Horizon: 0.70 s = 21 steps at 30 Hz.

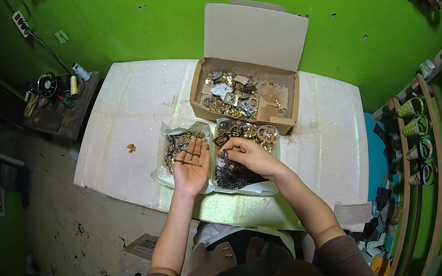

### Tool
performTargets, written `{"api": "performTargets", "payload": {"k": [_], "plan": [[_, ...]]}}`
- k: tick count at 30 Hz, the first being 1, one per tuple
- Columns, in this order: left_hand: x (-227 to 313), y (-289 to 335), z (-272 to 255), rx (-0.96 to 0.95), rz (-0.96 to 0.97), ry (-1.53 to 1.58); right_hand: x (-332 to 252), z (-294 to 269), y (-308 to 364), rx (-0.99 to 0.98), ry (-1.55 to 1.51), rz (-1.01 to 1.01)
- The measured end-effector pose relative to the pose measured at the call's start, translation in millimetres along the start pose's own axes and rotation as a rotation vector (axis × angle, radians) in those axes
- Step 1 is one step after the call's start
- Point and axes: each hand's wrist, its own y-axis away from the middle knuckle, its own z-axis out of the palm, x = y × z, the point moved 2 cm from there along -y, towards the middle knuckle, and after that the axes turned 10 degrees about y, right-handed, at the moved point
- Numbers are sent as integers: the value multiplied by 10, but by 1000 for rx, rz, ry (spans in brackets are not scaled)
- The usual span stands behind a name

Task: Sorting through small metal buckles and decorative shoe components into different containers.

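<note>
Here, I'm holding left hand (192, 172) spread, palm-up, likely cradling chain (188, 163); right hand (251, 156) hanging curled over tray (264, 188), pinch unclear.

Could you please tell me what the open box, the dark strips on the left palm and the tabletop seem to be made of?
Open box: matte brown cardboard, by its folded walls and hinged lid.
Dark strips on the left hand: perhaps metal, with a bumpy, shiny look; too small to settle.
Tabletop: its covering may be plastic, pale with a glittery sheen.
</note>
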Motion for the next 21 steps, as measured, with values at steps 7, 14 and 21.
{"api": "performTargets", "payload": {"k": [7, 14, 21], "plan": [[13, -16, -85, 6, -40, 15, 601, -162, 364, -109, 525, 94], [82, -12, -83, 8, -65, -18, 265, -333, 455, 6, 701, 205], [-4, -13, 3, 27, -121, -30, 466, 152, 152, -5, 681, -37]]}}
